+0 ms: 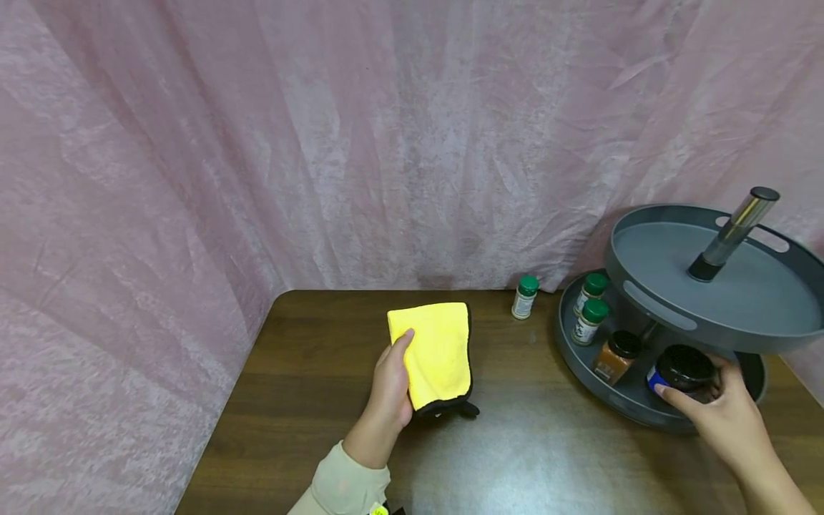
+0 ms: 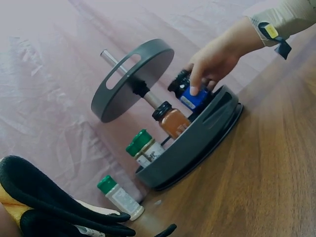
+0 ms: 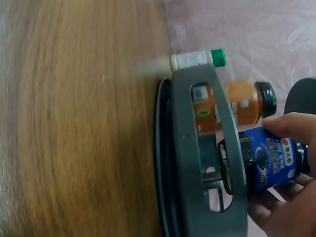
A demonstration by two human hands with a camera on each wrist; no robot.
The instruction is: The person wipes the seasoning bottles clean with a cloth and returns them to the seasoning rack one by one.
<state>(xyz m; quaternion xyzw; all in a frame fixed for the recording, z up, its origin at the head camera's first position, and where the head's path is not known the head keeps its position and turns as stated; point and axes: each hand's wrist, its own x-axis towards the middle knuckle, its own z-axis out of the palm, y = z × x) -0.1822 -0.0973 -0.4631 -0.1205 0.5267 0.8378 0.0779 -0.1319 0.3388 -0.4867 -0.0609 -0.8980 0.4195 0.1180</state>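
Observation:
My left hand [image 1: 390,386] holds a folded yellow cloth [image 1: 440,354] with black edging, thumb on top, above the wooden table. Over at the right, my right hand [image 1: 730,415] grips a dark jar [image 1: 687,368] with a black lid and a blue label [image 3: 272,155]. Thumb and fingers wrap its sides at the lower tier [image 1: 621,404] of a grey two-tier stand. Beside that jar, an orange-brown spice jar [image 1: 613,363] with a black lid sits in the same tier. Two green-capped shakers [image 1: 586,327] stand further left in it.
The upper tier [image 1: 663,250] overhangs the right hand and part of the lower one, with a metal post [image 1: 740,225] rising through it. Another green-capped shaker [image 1: 524,303] stands on the table [image 1: 309,372] left of the stand. A pink curtain [image 1: 412,143] hangs behind.

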